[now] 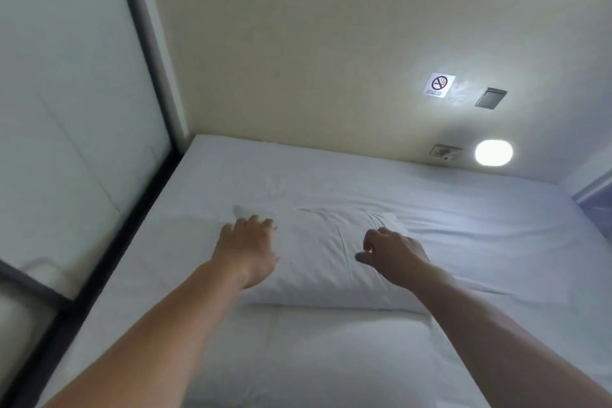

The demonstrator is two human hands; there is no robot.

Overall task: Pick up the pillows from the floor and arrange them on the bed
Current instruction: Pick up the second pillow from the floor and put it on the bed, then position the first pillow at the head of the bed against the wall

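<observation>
A white pillow (324, 255) lies flat on the white bed (480, 242), roughly in its middle. My left hand (248, 248) rests on the pillow's left edge, fingers bent down over it. My right hand (390, 255) is over the pillow's right part, fingers curled loosely, thumb apart; whether it grips the fabric I cannot tell. Both forearms reach forward from the bottom of the view. A second white fold, duvet or pillow (331, 358), lies nearer me below the first. The floor is out of sight.
The bed fills a nook: a cream wall (298, 60) at the head, a pale panel with a black frame (145, 182) on the left. On the wall are a no-smoking sign (439, 84), a switch plate (490, 98), a socket (445, 152) and a lit round lamp (493, 152).
</observation>
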